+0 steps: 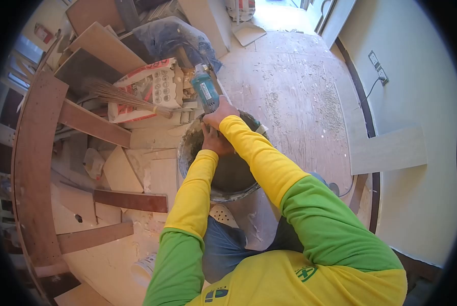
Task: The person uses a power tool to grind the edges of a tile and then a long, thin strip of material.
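Observation:
A teal power tool (205, 91) is held over the far rim of a round bucket (181, 166). My right hand (221, 111) is wrapped round the tool's near end. My left hand (216, 141) is just below it, over the bucket's mouth, with its fingers up against the tool's lower part; what exactly they grip is partly hidden. Grey material (232, 176) shows inside the bucket. The bucket stands on the floor in front of my feet, and my forearms cover part of its opening.
A torn paper sack (162, 89) and a twig broom (121, 97) lie at the left, near wooden boards (103, 48) and blue-grey plastic sheeting (175, 33). Wooden framing (37, 168) stands farther left. On the right wall, a cord hangs from a socket (382, 76). A white container (144, 268) sits lower left.

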### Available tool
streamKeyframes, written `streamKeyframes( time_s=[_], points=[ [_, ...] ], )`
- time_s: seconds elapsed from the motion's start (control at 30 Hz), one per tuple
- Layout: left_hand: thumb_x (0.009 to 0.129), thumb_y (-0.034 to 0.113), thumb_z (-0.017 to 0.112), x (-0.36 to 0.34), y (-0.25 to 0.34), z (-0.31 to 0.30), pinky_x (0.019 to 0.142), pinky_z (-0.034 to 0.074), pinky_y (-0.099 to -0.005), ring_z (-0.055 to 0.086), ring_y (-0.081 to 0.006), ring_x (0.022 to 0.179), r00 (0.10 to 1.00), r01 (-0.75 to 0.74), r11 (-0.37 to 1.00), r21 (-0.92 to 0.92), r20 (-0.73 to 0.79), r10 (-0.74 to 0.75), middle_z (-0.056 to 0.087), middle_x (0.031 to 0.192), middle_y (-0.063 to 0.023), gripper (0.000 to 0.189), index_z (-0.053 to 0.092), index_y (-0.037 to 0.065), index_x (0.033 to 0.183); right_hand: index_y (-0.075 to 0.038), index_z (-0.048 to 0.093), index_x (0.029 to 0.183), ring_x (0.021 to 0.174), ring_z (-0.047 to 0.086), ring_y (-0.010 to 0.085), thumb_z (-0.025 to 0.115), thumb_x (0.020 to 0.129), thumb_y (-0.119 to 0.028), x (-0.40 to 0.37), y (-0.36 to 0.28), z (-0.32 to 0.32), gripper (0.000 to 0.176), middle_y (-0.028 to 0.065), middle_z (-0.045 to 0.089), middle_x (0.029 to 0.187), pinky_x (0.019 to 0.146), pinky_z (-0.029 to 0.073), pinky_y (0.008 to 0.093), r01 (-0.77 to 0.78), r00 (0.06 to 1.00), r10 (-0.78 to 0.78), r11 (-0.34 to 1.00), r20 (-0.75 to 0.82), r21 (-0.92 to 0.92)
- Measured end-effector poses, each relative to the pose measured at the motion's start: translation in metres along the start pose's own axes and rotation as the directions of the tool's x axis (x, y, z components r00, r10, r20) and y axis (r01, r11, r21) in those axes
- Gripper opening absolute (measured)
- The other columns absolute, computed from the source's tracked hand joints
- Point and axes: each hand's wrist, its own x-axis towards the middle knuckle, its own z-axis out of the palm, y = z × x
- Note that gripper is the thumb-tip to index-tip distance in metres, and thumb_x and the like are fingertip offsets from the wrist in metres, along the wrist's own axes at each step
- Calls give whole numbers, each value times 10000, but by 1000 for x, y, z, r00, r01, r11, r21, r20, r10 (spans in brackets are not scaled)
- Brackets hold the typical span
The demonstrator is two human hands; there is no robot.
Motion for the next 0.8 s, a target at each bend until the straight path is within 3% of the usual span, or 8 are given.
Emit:
streamKeyframes(
  time_s=[0.2, 0.27, 0.5, 0.57, 0.8],
  points=[
    [838, 775, 520, 5, -9, 10, 1189, -74, -738, 41, -441, 1576, 1000, -12, 1000, -8, -24, 11, 211, 1715, -76, 1017, 197, 259, 1652, -58, 352, 1494, 1256, 605, 434, 789, 711, -313, -2, -3, 0, 933, 295, 619, 1331, 1080, 489, 450, -9, 1000, 9, 1000, 0, 1],
    [826, 776, 537, 7, -12, 18, 1190, -72, -739, 42, -441, 1575, 995, -33, 999, -43, -98, 29, 222, 1711, -67, 1012, 233, 262, 1644, -62, 342, 1507, 1258, 604, 433, 789, 712, -313, -3, -2, -1, 945, 293, 616, 1337, 1081, 488, 448, -5, 1000, 5, 1000, -6, 12],
    [826, 751, 558, 5, -13, 18, 1192, -64, -738, 41, -450, 1572, 995, -38, 997, -74, -90, 32, 198, 1716, -65, 984, 260, 277, 1635, -67, 337, 1516, 1267, 599, 429, 792, 709, -315, -4, -1, 1, 960, 287, 611, 1350, 1085, 486, 445, -2, 1000, 2, 1000, -6, 23],
    [921, 747, 366, 3, -10, 12, 1181, -130, -720, 10, -386, 1589, 999, -24, 1000, 8, -49, 24, 160, 1729, -52, 912, 169, 246, 1657, -65, 345, 1510, 1263, 602, 431, 793, 706, -312, -5, -1, 0, 953, 289, 613, 1347, 1084, 488, 445, -1, 1000, 1, 1000, -2, 25],
    [921, 751, 367, 6, -12, 15, 1172, -147, -721, -6, -383, 1590, 1000, -16, 1000, 12, -25, 17, 149, 1732, -53, 918, 162, 243, 1658, -58, 362, 1489, 1248, 611, 437, 791, 707, -309, -4, -1, 0, 927, 293, 624, 1326, 1076, 494, 447, 5, 1000, -5, 1000, -14, 24]
  ],
)
